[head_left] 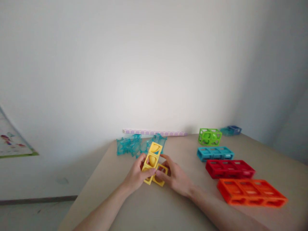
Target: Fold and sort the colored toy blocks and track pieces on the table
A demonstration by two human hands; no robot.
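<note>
Above the table's middle, my left hand (137, 172) is closed on a yellow open-frame block piece (152, 159), a row of square cells with rounded yellow shapes inside. My right hand (175, 175) pinches a single yellow cube frame (160, 175) against the lower right side of that row. The two yellow parts touch; whether they are joined I cannot tell. My fingers hide parts of both. Behind them lie clear teal plastic pieces (129, 145).
To the right stand an orange frame block (251, 192), a red one (229, 169), a blue one (215, 153) and a green one (209, 137). A dark blue piece (234, 129) is at the far corner. A purple-white strip (154, 132) lies along the wall.
</note>
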